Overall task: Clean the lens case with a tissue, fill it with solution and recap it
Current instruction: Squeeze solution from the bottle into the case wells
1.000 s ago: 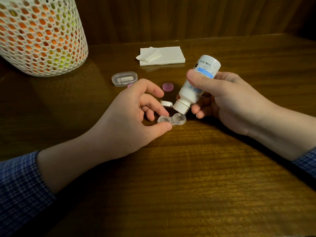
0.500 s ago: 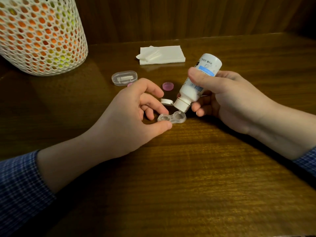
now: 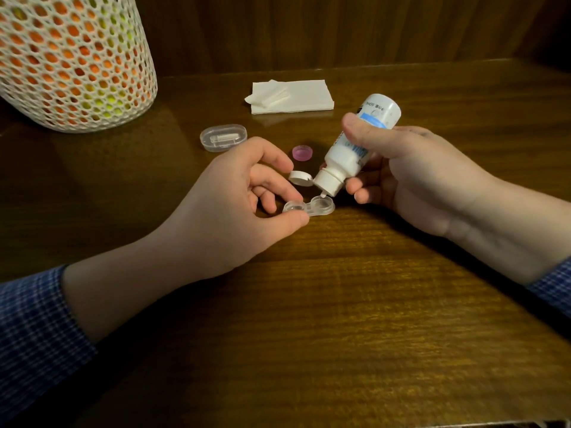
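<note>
A clear two-well lens case (image 3: 312,207) lies uncapped on the wooden table. My left hand (image 3: 234,199) pinches its left well between thumb and fingers. My right hand (image 3: 411,174) grips a white solution bottle (image 3: 355,146) with a blue label, tipped upside down. The bottle's nozzle sits just above the case's right well, and its flip lid (image 3: 299,178) hangs open to the left. A pink cap (image 3: 302,152) rests on the table behind the case. White folded tissues (image 3: 296,95) lie farther back.
A white mesh basket (image 3: 71,60) holding orange and yellow things stands at the back left. A small clear oval box (image 3: 223,137) lies between the basket and my left hand. A dark wooden wall runs behind the table.
The bottle has lifted and tilted slightly over the right well. My left hand keeps the same hold on the case.
</note>
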The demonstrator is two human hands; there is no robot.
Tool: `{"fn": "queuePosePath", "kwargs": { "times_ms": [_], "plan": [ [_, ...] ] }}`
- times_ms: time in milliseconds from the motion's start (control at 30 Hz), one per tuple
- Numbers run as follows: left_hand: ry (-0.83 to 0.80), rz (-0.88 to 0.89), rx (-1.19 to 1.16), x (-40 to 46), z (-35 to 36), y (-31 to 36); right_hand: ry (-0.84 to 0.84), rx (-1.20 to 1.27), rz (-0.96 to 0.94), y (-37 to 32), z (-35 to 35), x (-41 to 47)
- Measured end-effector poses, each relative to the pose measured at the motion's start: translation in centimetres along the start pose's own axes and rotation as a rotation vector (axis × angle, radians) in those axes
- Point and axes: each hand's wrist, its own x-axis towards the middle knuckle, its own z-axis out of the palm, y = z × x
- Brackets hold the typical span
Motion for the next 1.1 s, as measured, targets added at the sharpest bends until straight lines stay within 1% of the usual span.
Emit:
{"fn": "queuePosePath", "kwargs": {
  "times_ms": [667,867,967,1100],
  "plan": [
    [-0.007,0.007,0.002,-0.16,-0.07,0.03,0.052,-0.030,0.012,0.05,0.06,0.07],
    [-0.003,-0.004,-0.002,-0.08,-0.03,0.03,0.134,0.010,0.038,-0.14,0.17,0.14],
    [-0.005,-0.008,0.001,-0.07,0.00,0.08,0.136,0.008,0.052,-0.17,0.21,0.12],
    [-0.016,-0.001,0.006,-0.10,-0.02,0.13,0.104,-0.031,0.025,-0.03,0.30,-0.03]
  ]
}}
